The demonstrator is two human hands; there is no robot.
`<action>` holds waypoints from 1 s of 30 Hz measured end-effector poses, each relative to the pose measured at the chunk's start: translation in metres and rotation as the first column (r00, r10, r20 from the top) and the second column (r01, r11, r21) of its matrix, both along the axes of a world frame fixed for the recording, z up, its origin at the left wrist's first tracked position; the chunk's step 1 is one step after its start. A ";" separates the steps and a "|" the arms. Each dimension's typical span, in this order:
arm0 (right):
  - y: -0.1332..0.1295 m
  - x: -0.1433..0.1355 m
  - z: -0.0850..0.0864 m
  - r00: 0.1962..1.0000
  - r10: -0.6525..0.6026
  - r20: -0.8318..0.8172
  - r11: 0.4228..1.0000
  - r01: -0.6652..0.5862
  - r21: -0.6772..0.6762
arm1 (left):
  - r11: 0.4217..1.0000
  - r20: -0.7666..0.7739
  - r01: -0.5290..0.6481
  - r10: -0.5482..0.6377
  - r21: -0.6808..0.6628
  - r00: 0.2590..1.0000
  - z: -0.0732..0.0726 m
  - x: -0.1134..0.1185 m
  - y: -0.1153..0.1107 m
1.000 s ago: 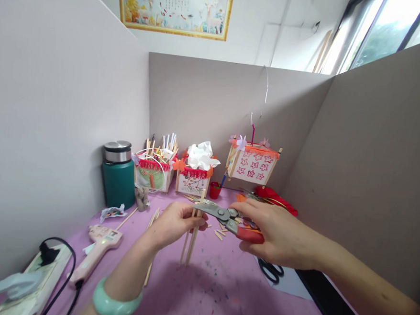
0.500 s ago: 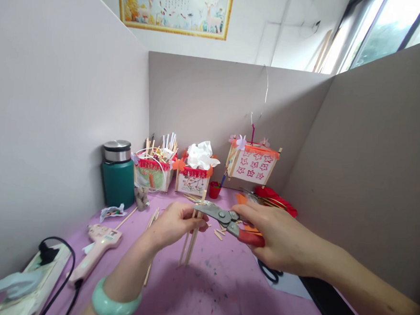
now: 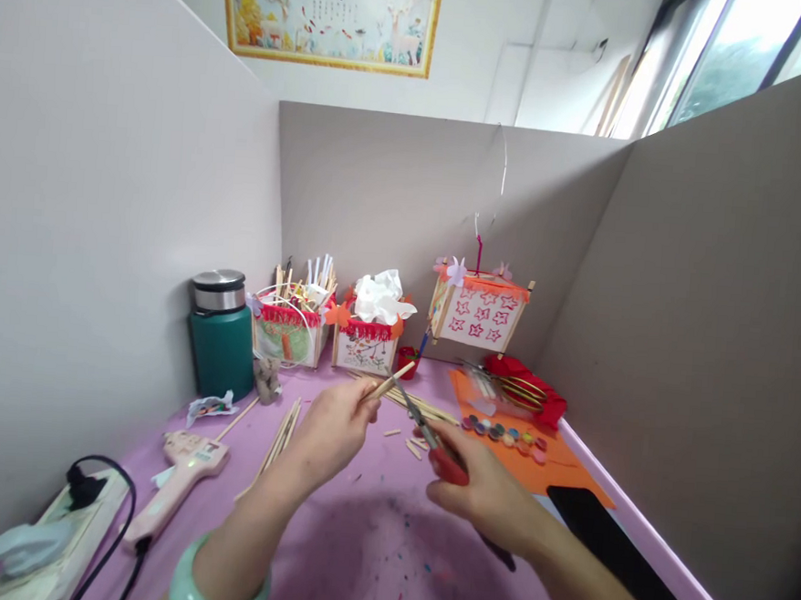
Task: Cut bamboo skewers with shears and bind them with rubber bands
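Observation:
My left hand (image 3: 337, 426), a pale green bangle (image 3: 219, 589) on its wrist, is closed around thin wooden sticks (image 3: 397, 377), whose ends point up and to the right. How many it holds is hidden by the fingers. Red-handled pruning shears (image 3: 423, 425) are in my right hand (image 3: 484, 479), with their grey blades against or very near the sticks just beyond my left fingers. Short cut pieces of stick (image 3: 414, 449) lie on the purple tabletop (image 3: 362, 553) below the shears. More long sticks (image 3: 427, 406) lie behind them.
A pink glue gun (image 3: 186, 477), power strip (image 3: 55, 532) and green flask (image 3: 219, 342) stand left. Decorated boxes (image 3: 292, 338) and a hanging lantern (image 3: 480, 315) are at the back. Paint pots (image 3: 504, 435) sit on orange paper (image 3: 567, 462), near a black phone-like slab (image 3: 622, 558).
The sticks have swung from nearly upright to slanting up rightward. My right hand has moved down and left with the shears, which now point up more steeply, uncovering the paint pots.

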State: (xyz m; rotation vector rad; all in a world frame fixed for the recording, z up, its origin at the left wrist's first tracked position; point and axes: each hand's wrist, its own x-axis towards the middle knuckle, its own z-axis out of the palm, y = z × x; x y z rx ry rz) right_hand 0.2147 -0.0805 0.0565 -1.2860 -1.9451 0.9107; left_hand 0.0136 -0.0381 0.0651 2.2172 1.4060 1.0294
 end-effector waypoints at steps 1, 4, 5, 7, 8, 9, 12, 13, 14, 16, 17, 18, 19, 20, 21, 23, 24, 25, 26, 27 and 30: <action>0.004 -0.004 -0.011 0.996 0.015 -0.090 0.997 -0.022 -0.078 | 0.995 -0.120 -0.084 0.089 0.047 0.989 -0.004 0.000 0.001; 0.015 -0.014 -0.039 0.960 0.039 -0.276 0.958 -0.115 -0.263 | 0.952 -0.409 -0.263 0.304 0.156 0.860 -0.020 0.001 0.004; 0.018 -0.017 -0.046 0.949 0.040 -0.313 0.944 -0.138 -0.300 | 0.941 -0.478 -0.290 0.340 0.177 0.810 -0.025 0.001 0.005; 0.022 -0.019 -0.057 0.930 0.035 -0.365 0.920 -0.173 -0.352 | 0.933 -0.565 -0.299 0.359 0.200 0.743 -0.035 0.002 0.007; 0.023 -0.018 -0.061 0.921 0.034 -0.388 0.906 -0.192 -0.376 | 0.935 -0.586 -0.289 0.355 0.207 0.729 -0.038 0.003 0.008; 0.024 -0.018 -0.064 0.913 0.032 -0.408 0.893 -0.210 -0.398 | 0.938 -0.596 -0.276 0.348 0.212 0.724 -0.041 0.003 0.008; 0.025 -0.015 -0.071 0.892 0.018 -0.451 0.873 -0.234 -0.428 | 0.944 -0.594 -0.249 0.329 0.216 0.734 -0.043 0.005 0.009; 0.025 -0.015 -0.072 0.888 0.014 -0.460 0.873 -0.235 -0.426 | 0.946 -0.590 -0.249 0.325 0.210 0.739 -0.043 0.005 0.009; 0.024 -0.014 -0.073 0.885 0.013 -0.466 0.876 -0.235 -0.422 | 0.947 -0.586 -0.252 0.322 0.200 0.743 -0.042 0.005 0.009; 0.023 -0.014 -0.073 0.883 0.014 -0.469 0.880 -0.234 -0.414 | 0.949 -0.575 -0.265 0.316 0.173 0.755 -0.041 0.004 0.010; 0.023 -0.014 -0.073 0.883 0.016 -0.469 0.880 -0.235 -0.412 | 0.951 -0.564 -0.270 0.308 0.153 0.766 -0.040 0.003 0.011; 0.022 -0.013 -0.073 0.883 0.018 -0.468 0.881 -0.236 -0.410 | 0.953 -0.545 -0.276 0.297 0.122 0.784 -0.039 0.002 0.012; 0.021 -0.013 -0.073 0.884 0.021 -0.468 0.881 -0.237 -0.409 | 0.957 -0.518 -0.277 0.279 0.084 0.809 -0.039 0.000 0.014; 0.021 -0.013 -0.072 0.883 0.023 -0.469 0.881 -0.240 -0.408 | 0.962 -0.482 -0.270 0.253 0.036 0.839 -0.040 -0.002 0.016; 0.020 -0.014 -0.072 0.882 0.025 -0.471 0.881 -0.242 -0.407 | 0.966 -0.437 -0.257 0.225 -0.014 0.871 -0.040 -0.004 0.018; 0.019 -0.014 -0.070 0.883 0.024 -0.469 0.880 -0.241 -0.409 | 0.970 -0.339 -0.220 0.173 -0.106 0.925 -0.042 -0.008 0.021; 0.018 -0.014 -0.070 0.884 0.022 -0.466 0.881 -0.238 -0.410 | 0.969 -0.290 -0.199 0.150 -0.147 0.945 -0.042 -0.010 0.023; 0.018 -0.014 -0.069 0.886 0.020 -0.463 0.881 -0.234 -0.411 | 0.966 -0.243 -0.179 0.131 -0.186 0.961 -0.042 -0.011 0.024; 0.017 -0.014 -0.069 0.888 0.021 -0.459 0.880 -0.234 -0.413 | 0.961 -0.199 -0.164 0.119 -0.225 0.973 -0.041 -0.012 0.024; 0.017 -0.014 -0.068 0.889 0.024 -0.457 0.879 -0.237 -0.414 | 0.952 -0.157 -0.148 0.109 -0.267 0.982 -0.040 -0.013 0.024; 0.016 -0.014 -0.067 0.891 0.033 -0.452 0.878 -0.242 -0.413 | 0.914 -0.063 -0.115 0.098 -0.389 0.993 -0.036 -0.015 0.023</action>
